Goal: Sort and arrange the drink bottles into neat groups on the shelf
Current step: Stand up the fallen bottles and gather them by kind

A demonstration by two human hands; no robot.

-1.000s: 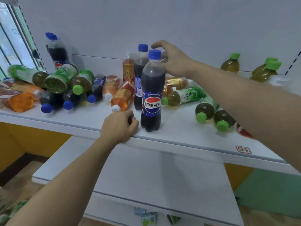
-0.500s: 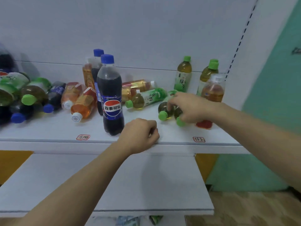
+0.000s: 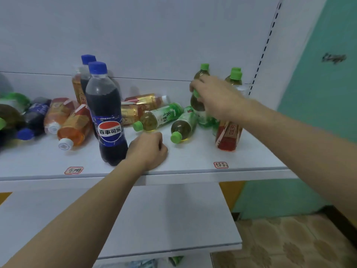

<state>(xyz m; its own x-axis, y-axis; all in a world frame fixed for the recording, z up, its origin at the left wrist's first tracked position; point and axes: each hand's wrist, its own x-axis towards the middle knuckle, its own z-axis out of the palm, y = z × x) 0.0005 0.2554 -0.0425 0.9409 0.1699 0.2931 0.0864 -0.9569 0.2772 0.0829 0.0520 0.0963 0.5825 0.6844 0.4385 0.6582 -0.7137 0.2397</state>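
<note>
My right hand (image 3: 216,99) grips a green tea bottle (image 3: 197,106) near its green cap and holds it roughly upright just above the white shelf (image 3: 193,159), at the back right. Two more green-capped tea bottles (image 3: 204,69) (image 3: 235,74) stand behind it. Two others lie on their sides (image 3: 158,117) (image 3: 183,126) with caps toward me. My left hand (image 3: 148,149) rests as an empty fist on the shelf's front, touching the upright Pepsi bottle (image 3: 108,120).
A red-labelled iced tea bottle (image 3: 228,136) stands under my right forearm. Orange tea bottles (image 3: 75,126) and dark cola bottles (image 3: 32,120) lie in a heap at the left. Another cola bottle (image 3: 87,74) stands behind the Pepsi. A lower shelf (image 3: 173,219) juts out below.
My right hand has lifted one of the lying green tea bottles off the shelf and turned it upright toward the back right. My left hand stays beside the Pepsi bottle.
</note>
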